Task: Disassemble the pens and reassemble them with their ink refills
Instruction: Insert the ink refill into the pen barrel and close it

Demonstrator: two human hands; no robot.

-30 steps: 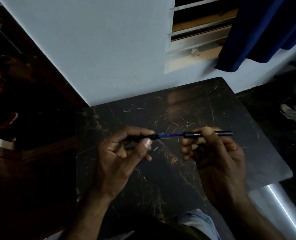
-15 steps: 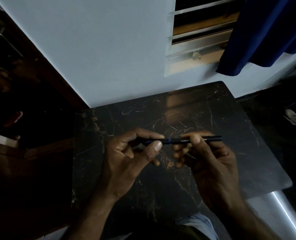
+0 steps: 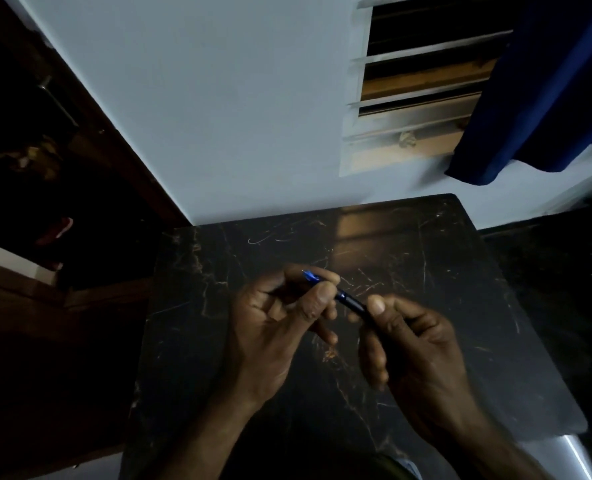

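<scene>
A dark marble table [image 3: 408, 244] with pale and amber veins fills the lower middle, its far edge close against a pale blue wall [image 3: 218, 98]; a warm brownish reflection lies on the tabletop near the far edge, right of centre. In the wall above the table's far right corner sits a louvred window [image 3: 422, 84] with slanted slats; a dark blue curtain [image 3: 543, 98] hangs over its right side, its hem well above the table's far right corner. Left of the table stands dark wooden furniture [image 3: 90, 140], mostly lost in shadow; beyond the right edge the floor [image 3: 547, 258] is dark.
</scene>
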